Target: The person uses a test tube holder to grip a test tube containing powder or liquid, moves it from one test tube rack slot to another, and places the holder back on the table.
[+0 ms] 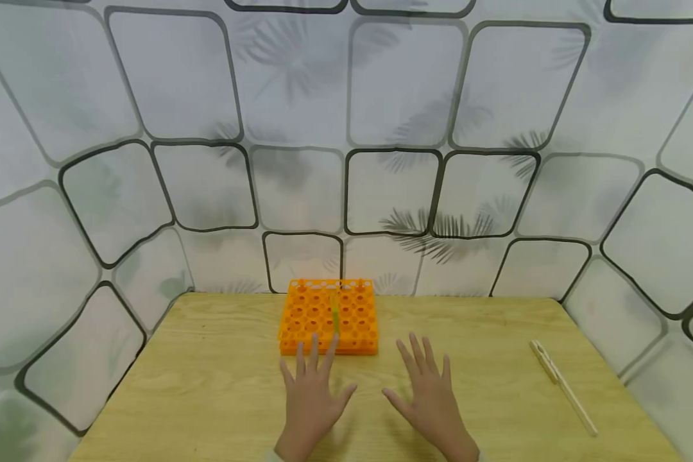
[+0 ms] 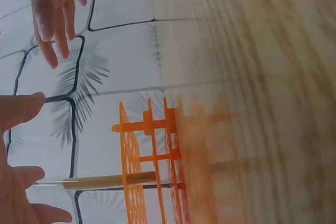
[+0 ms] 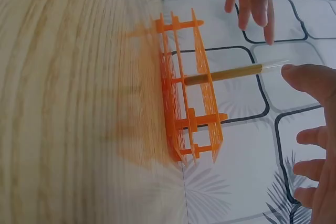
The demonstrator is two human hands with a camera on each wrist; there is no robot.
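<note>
An orange test tube rack (image 1: 355,333) with rows of round holes stands at the back of the table, left of centre. One glass test tube (image 3: 231,73) rises upright from it, filled most of the way with yellow-brown liquid. My left hand (image 1: 313,401) is held palm down in front of the rack with its fingers spread; in the head view its fingertips overlap the rack's front edge. To the right, my right hand (image 1: 430,404) is spread the same way. Neither hand holds anything. In the wrist views both hands appear raised above the tabletop.
A wooden test tube clamp (image 1: 564,388) lies slantwise on the right side of the light wood table (image 1: 208,385). Behind the table and along both sides hangs a pale curtain (image 1: 300,192) with dark outlined shapes and leaf prints.
</note>
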